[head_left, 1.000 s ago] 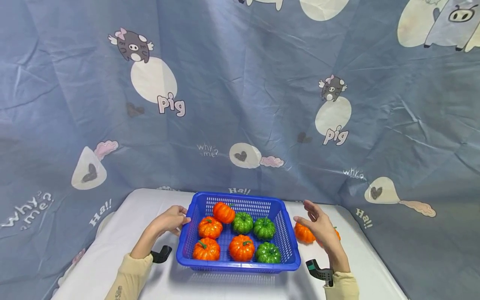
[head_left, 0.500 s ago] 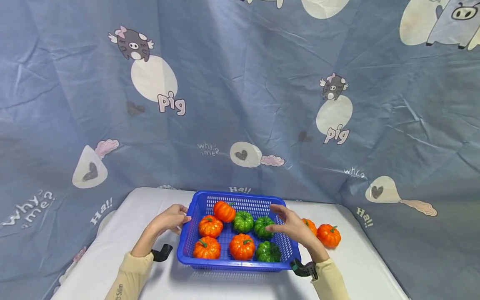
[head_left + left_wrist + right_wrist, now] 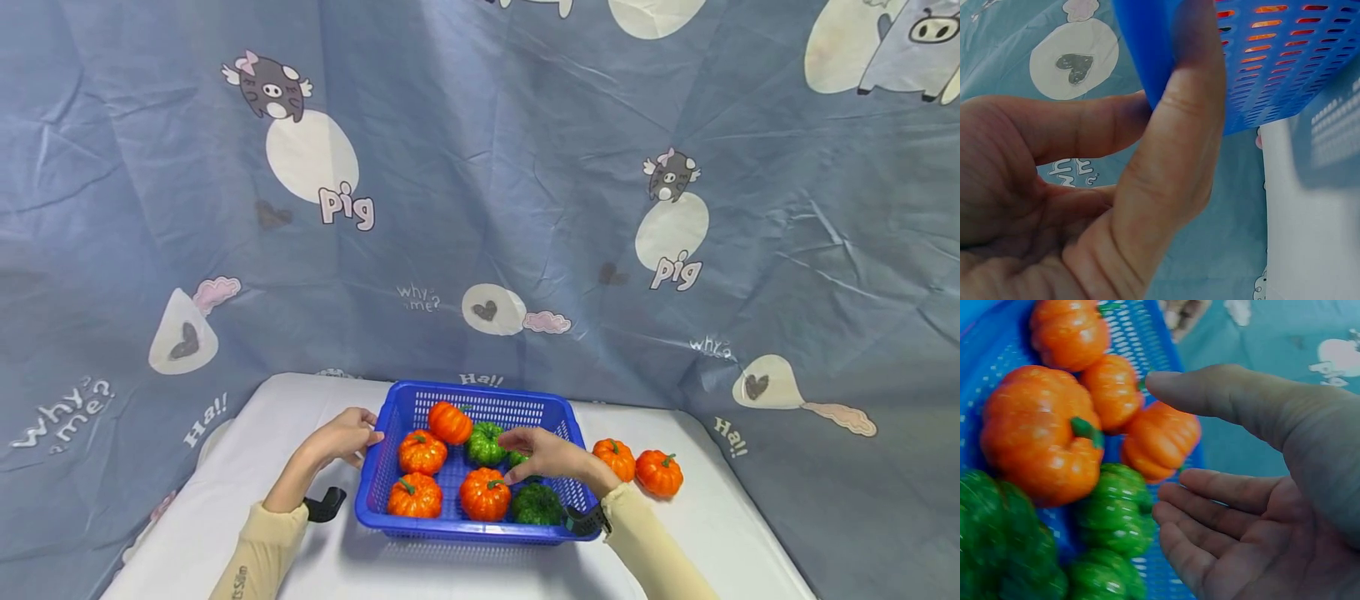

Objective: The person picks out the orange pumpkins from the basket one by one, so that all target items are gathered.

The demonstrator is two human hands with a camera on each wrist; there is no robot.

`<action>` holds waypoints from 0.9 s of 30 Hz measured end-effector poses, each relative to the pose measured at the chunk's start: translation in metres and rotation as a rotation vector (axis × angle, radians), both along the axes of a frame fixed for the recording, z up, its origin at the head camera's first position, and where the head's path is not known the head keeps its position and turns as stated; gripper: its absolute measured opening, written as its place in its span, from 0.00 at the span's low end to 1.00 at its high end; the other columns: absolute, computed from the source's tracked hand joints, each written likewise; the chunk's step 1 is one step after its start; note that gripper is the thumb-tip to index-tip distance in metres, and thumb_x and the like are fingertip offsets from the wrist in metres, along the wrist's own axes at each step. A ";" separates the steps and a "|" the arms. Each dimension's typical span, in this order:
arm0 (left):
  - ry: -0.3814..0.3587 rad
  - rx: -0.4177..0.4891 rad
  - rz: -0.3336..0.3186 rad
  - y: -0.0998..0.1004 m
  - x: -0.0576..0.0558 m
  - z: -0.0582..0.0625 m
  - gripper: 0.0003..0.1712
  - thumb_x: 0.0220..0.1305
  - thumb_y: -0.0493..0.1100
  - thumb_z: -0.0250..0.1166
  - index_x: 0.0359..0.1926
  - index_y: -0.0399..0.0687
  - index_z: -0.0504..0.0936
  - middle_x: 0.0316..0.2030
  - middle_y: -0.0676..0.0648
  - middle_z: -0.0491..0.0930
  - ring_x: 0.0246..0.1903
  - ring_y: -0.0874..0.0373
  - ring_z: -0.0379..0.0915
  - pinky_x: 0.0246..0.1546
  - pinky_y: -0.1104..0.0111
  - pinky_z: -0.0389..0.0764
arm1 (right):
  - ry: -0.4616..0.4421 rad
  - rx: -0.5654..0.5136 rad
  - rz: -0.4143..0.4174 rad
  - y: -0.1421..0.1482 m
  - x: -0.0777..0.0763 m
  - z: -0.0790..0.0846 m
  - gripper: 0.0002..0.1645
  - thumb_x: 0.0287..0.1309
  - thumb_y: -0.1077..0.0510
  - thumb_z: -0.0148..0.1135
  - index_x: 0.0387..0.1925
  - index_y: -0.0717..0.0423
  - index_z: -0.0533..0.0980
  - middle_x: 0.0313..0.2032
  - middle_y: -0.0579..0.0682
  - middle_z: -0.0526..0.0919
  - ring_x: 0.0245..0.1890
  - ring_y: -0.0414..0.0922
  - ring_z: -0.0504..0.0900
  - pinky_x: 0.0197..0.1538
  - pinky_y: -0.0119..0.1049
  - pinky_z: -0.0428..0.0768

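We see the blue basket [image 3: 450, 527] at lower centre of the frame, its left rim pinched by the left hand [image 3: 342, 437], probably for steadiness; the right hand [image 3: 552, 455], grasping nothing, hangs above the orange pumpkin [image 3: 482, 500] and green pumpkins [image 3: 482, 448] inside
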State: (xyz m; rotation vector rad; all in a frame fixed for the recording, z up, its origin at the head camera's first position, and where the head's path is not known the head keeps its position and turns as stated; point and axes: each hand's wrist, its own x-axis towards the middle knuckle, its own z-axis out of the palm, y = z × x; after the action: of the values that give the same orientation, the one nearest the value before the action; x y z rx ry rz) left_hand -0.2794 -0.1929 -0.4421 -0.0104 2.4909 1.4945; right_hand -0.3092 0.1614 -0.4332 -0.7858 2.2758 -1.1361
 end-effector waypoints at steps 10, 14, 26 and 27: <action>-0.002 0.009 0.003 0.001 0.000 -0.001 0.17 0.66 0.33 0.55 0.51 0.23 0.69 0.31 0.39 0.80 0.25 0.54 0.79 0.25 0.62 0.86 | -0.042 0.200 0.046 -0.023 0.001 -0.012 0.38 0.46 0.61 0.74 0.60 0.64 0.71 0.59 0.57 0.77 0.62 0.55 0.72 0.66 0.51 0.70; -0.007 0.017 0.001 0.001 0.000 -0.001 0.17 0.65 0.33 0.55 0.51 0.23 0.68 0.30 0.39 0.80 0.25 0.54 0.79 0.25 0.62 0.86 | -0.041 0.266 0.056 -0.029 -0.001 -0.015 0.38 0.45 0.63 0.75 0.59 0.62 0.71 0.56 0.55 0.78 0.60 0.53 0.74 0.64 0.50 0.72; -0.018 0.009 0.013 0.002 0.001 0.001 0.17 0.65 0.33 0.55 0.51 0.23 0.68 0.31 0.38 0.79 0.26 0.54 0.79 0.26 0.61 0.86 | 0.008 0.413 0.077 -0.039 -0.004 -0.020 0.40 0.41 0.62 0.76 0.59 0.56 0.71 0.51 0.48 0.79 0.54 0.47 0.76 0.61 0.44 0.76; -0.017 0.010 0.014 0.002 0.001 0.001 0.17 0.65 0.32 0.55 0.51 0.23 0.68 0.31 0.38 0.79 0.26 0.54 0.79 0.27 0.61 0.86 | 0.007 0.413 0.082 -0.040 -0.004 -0.020 0.41 0.41 0.62 0.76 0.60 0.57 0.71 0.52 0.49 0.79 0.54 0.46 0.76 0.61 0.43 0.75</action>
State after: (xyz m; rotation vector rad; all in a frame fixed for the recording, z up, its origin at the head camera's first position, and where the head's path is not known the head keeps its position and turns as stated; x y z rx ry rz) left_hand -0.2788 -0.1910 -0.4413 -0.0390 2.4748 1.5060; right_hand -0.3133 0.1214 -0.4536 -0.7078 2.3467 -0.5945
